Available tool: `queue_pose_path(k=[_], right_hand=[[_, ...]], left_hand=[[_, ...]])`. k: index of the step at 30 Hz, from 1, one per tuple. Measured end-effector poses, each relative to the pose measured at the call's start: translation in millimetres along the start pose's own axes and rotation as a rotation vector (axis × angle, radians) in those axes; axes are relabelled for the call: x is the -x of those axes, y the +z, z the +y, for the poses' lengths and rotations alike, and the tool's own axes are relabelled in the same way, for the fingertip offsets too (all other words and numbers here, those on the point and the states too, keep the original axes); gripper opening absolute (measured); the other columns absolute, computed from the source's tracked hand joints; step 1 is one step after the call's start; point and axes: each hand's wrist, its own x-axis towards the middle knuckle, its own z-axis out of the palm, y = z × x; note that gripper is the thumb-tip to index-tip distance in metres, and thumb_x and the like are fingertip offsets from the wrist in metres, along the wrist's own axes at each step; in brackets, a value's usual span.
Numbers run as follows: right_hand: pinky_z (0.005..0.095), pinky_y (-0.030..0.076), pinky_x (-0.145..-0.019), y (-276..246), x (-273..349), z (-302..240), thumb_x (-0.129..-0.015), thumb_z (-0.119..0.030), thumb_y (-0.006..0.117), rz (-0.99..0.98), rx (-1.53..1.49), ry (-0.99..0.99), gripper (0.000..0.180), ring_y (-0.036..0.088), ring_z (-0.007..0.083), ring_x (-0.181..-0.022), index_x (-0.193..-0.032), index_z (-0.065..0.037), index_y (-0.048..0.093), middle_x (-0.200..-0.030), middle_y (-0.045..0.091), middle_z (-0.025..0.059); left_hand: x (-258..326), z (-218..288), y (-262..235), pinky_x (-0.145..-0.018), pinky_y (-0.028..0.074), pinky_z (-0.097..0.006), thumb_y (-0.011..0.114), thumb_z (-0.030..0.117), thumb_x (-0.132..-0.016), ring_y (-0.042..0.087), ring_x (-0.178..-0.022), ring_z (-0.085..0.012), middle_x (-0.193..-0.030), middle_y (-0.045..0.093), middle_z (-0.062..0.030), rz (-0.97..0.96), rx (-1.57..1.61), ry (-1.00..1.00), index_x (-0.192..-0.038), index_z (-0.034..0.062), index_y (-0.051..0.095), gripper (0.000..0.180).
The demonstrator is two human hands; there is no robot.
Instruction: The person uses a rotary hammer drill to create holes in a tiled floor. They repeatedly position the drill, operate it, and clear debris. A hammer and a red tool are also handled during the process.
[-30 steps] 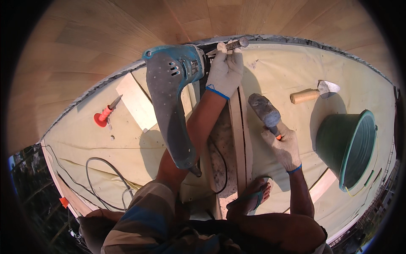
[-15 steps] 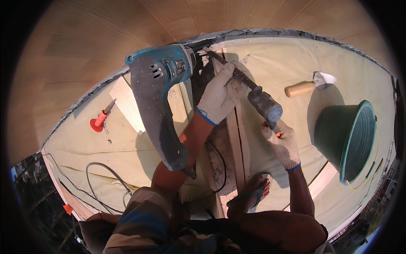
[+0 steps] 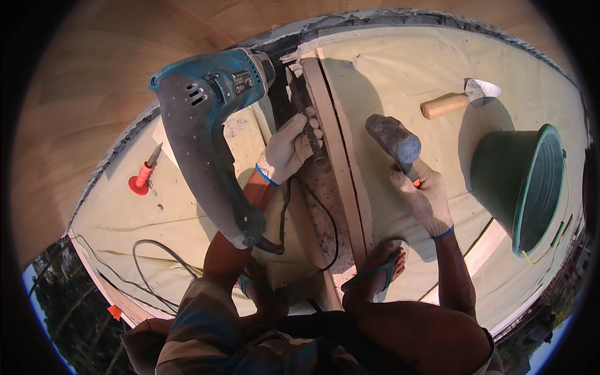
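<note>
My left hand, in a white knit glove with a blue cuff, is closed round a dark steel chisel. The chisel lies above a rough, dusty channel beside a wooden strip. In my right hand, gloved the same way, is a hammer, its blocky grey head raised and part of its orange-marked handle showing. A blue and dark grey power drill overlaps my left forearm, its front end near the base of the wall; what holds it up is hidden.
At the right are a wooden-handled trowel and a green bucket tipped toward the right. A red-handled pointed chisel lies at the left, above a looped grey cable. A tan wall curves across the far side.
My left hand has brought the chisel nearer to me and leftward, turning it steeper, away from the hammer head. The hammer stays in my right hand. The whole view has shifted slightly.
</note>
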Motion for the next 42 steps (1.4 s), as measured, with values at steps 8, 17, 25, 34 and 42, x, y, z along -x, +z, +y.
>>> queue_pose_path(k=[8,17,25,34,42], right_hand=[[0.0296,0.052,-0.069,7,-2,0,-0.100,-0.027,0.079,0.015,0.085,0.002,0.027,0.054,0.0070,-0.074,-0.116,-0.005,0.076,-0.076,0.063,0.0013],[0.0307,0.051,-0.067,7,-3,2,-0.101,-0.028,0.081,-0.035,0.130,-0.014,0.029,0.053,0.0083,-0.072,-0.118,-0.005,0.076,-0.075,0.064,0.0053],[0.0420,0.058,-0.069,11,-19,-31,-0.092,-0.031,0.085,-0.054,0.478,-0.437,0.030,0.074,0.0361,-0.076,-0.110,-0.008,0.078,-0.089,0.077,0.0127],[0.0491,0.058,-0.065,28,-79,-13,-0.080,-0.031,0.086,-0.218,0.967,-0.990,0.023,0.074,0.0341,-0.076,-0.086,-0.014,0.071,-0.078,0.070,0.0077],[0.0490,0.059,-0.067,33,-75,-16,-0.081,-0.028,0.085,-0.296,0.993,-0.992,0.021,0.074,0.0338,-0.077,-0.090,-0.013,0.072,-0.079,0.071,0.0091]], left_hand=[[-12,9,-17,-0.089,0.062,-0.036,0.052,0.031,-0.121,0.071,-0.100,-0.0174,-0.111,0.067,-0.0018,0.016,0.012,0.023,-0.150,0.0098,0.055,0.036],[-9,2,-14,-0.086,0.059,-0.034,0.056,0.034,-0.119,0.066,-0.099,-0.0155,-0.113,0.064,0.0005,0.105,-0.101,0.032,-0.154,0.0131,0.053,0.041],[-13,-1,-16,-0.089,0.057,-0.033,0.056,0.036,-0.119,0.064,-0.103,-0.0153,-0.116,0.062,0.0005,0.002,0.039,0.058,-0.155,0.0135,0.052,0.043],[-16,-5,-8,-0.084,0.055,-0.032,0.056,0.037,-0.119,0.060,-0.097,-0.0142,-0.111,0.059,0.0006,0.146,-0.148,0.064,-0.158,0.0121,0.048,0.046],[-10,-5,-9,-0.082,0.053,-0.032,0.058,0.037,-0.118,0.058,-0.095,-0.0140,-0.110,0.058,0.0011,0.135,-0.080,0.086,-0.156,0.0135,0.050,0.045]])
